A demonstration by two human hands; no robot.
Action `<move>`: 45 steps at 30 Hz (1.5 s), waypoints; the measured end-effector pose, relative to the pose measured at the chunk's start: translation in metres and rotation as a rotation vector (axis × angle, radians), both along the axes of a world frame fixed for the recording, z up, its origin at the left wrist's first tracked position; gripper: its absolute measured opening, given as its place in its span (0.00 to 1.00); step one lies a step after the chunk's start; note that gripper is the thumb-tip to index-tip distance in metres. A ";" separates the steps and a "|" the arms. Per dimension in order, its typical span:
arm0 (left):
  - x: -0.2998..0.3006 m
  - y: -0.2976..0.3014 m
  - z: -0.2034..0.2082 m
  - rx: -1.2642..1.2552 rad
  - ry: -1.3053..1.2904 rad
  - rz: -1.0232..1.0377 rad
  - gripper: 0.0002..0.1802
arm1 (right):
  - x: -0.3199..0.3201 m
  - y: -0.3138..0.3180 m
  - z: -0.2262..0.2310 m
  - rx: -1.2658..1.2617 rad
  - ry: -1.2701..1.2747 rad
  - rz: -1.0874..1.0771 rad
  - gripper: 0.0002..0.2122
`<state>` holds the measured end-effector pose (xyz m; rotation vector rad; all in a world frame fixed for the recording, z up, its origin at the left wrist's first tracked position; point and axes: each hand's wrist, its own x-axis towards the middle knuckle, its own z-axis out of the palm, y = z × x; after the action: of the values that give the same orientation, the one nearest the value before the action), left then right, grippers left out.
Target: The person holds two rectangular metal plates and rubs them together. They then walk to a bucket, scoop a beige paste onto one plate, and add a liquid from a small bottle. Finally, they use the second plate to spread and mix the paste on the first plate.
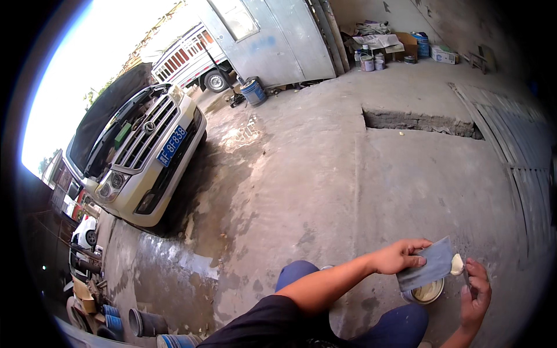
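My left hand [400, 256] grips a flat grey putty board [428, 264] by its left side, thumb on top and fingers underneath. Beside the board's right edge, my right hand [477, 294] is closed on a thin putty knife [466, 279], seen almost edge-on. A lump of cream-coloured putty [457, 265] sits at the blade, close to the board's edge; whether it touches the board I cannot tell. Below the board stands a round tin [427, 297] with cream putty inside, its far part hidden by the board.
A pale vehicle [151, 139] with its bonnet raised stands at left on wet concrete. A rectangular pit [418, 122] breaks the floor ahead, with metal sheets [505, 133] at right. Buckets [148, 323] stand at lower left; tins and boxes [444, 55] line the far wall.
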<state>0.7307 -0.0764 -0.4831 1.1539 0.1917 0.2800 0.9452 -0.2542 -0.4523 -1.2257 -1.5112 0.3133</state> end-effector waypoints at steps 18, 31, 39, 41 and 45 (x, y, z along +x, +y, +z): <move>0.022 -0.008 -0.003 -0.455 -0.041 0.440 0.19 | -0.032 0.009 -0.061 -0.309 0.784 0.239 0.19; 0.027 -0.017 0.012 -0.300 -0.229 0.469 0.22 | -0.018 0.002 -0.060 -0.261 0.731 -0.111 0.14; 0.020 -0.022 -0.001 0.120 -0.160 0.249 0.25 | -0.024 0.028 -0.036 -0.344 0.565 -0.130 0.14; 0.019 -0.019 -0.005 0.350 -0.050 0.257 0.23 | -0.017 0.031 -0.023 -0.364 0.550 -0.105 0.15; 0.022 -0.010 0.000 1.159 0.003 0.173 0.20 | -0.003 0.024 0.004 -0.235 0.523 -0.049 0.13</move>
<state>0.7526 -0.0865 -0.4831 2.2885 0.1238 0.5765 0.9425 -0.2299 -0.4484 -1.2384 -1.0100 0.7336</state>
